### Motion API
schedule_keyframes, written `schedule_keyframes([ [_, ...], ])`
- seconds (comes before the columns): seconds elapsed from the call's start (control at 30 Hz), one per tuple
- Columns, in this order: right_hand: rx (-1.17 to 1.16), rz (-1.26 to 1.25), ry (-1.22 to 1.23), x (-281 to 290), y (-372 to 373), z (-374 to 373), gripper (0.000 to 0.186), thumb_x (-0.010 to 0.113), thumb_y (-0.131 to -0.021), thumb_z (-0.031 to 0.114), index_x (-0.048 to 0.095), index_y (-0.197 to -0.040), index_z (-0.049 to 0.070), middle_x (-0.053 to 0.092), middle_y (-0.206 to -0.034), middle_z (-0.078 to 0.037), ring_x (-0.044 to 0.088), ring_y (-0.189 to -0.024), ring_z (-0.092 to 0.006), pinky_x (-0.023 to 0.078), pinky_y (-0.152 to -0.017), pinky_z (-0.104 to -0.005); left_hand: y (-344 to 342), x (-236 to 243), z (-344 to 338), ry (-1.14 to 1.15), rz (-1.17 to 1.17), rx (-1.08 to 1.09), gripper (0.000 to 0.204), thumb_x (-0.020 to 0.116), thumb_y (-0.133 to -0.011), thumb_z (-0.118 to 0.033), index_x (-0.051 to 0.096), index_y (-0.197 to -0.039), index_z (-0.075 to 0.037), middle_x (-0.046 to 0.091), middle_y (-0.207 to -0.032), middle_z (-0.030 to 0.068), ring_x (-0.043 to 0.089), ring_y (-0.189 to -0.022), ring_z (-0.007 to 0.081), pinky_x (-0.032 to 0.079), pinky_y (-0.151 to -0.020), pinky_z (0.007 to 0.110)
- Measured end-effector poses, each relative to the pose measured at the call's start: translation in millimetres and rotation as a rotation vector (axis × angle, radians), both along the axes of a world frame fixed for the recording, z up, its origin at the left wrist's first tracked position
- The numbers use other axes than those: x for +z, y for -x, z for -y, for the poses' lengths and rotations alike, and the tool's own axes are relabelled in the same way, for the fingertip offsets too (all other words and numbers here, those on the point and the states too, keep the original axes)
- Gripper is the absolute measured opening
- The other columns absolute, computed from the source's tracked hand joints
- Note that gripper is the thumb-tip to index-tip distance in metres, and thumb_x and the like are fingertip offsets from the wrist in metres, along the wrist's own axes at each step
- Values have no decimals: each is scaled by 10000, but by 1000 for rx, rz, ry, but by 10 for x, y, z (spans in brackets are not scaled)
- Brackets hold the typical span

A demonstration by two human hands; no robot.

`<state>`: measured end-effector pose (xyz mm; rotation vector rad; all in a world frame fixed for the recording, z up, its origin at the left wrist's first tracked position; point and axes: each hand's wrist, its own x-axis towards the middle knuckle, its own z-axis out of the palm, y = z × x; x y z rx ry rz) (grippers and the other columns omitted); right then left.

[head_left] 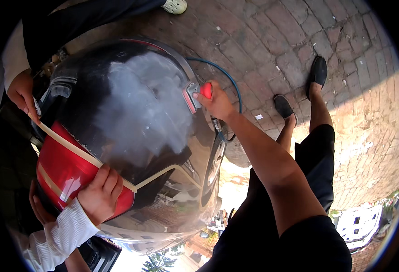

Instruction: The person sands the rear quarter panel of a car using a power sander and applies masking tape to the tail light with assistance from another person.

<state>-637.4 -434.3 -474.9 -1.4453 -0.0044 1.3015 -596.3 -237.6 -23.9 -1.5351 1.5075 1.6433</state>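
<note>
My right hand (213, 102) is wrapped around a red-and-metal hand sander (190, 99), its pad against a dusty grey patch (136, 104) on a black car body panel. A blue hose (226, 72) runs beside it. My left hand (41, 208), partly hidden behind a co-worker's white sleeve (61, 231), has its fingers stretched along the car's edge by the red taillight (59, 163). Beige masking tape (161, 174) borders the panel. The co-worker's lower hand (99, 192) rests at the taped taillight; their upper hand (20, 95) holds the strip's far end.
A co-worker's dark-trousered leg and white clog (174, 6) are beyond the car at the top. My legs and black slip-on shoes (317, 72) stand on brick paving (272, 50) to the right. A white vehicle (358, 226) shows at lower right.
</note>
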Motion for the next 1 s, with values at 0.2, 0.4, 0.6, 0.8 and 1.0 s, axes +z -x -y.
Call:
schedule_keyframes([
  [0.2, 119, -119, 31, 29, 247, 212, 779, 832, -928, 516, 496, -1404, -1, 708, -1199, -288, 721, -1104, -419, 552, -985, -459, -156, -19, -35, 95, 82, -309, 386, 695, -989, -198, 750, -1297, 28, 685, -1404, 194, 579, -1361, 405, 413, -1226, 532],
  [0.4, 81, -52, -14, -26, 200, 165, 740, 839, -923, 511, 531, -1362, 1, 715, -1137, -273, 724, -1075, -407, 559, -959, -451, -225, -18, -120, -69, 30, 318, 367, 734, -922, -174, 796, -1236, 4, 700, -1357, 189, 579, -1335, 422, 402, -1209, 584],
  [0.6, 17, -24, -19, -16, -281, -189, 695, 851, -919, 489, 555, -1303, -9, 721, -1079, -236, 722, -1019, -370, 559, -924, -442, -63, 50, -183, -63, 148, 412, 337, 728, -910, -168, 819, -1188, -1, 695, -1358, 196, 575, -1335, 425, 401, -1210, 596],
  [0.8, 9, -65, 24, 144, 437, 235, 661, 832, -947, 466, 548, -1314, -4, 705, -1073, -219, 705, -986, -342, 551, -926, -435, -283, 6, -101, -80, 45, 444, 330, 728, -890, -94, 766, -1169, 79, 700, -1328, 232, 574, -1345, 447, 472, -1189, 522],
  [1.0, -84, -78, 7, -77, -68, -187, 653, 857, -930, 439, 547, -1294, -6, 701, -1099, -229, 704, -1006, -343, 554, -930, -433, -82, 57, -192, -52, 158, 442, 330, 742, -892, -154, 820, -1170, 5, 705, -1349, 201, 577, -1351, 443, 418, -1218, 572],
])
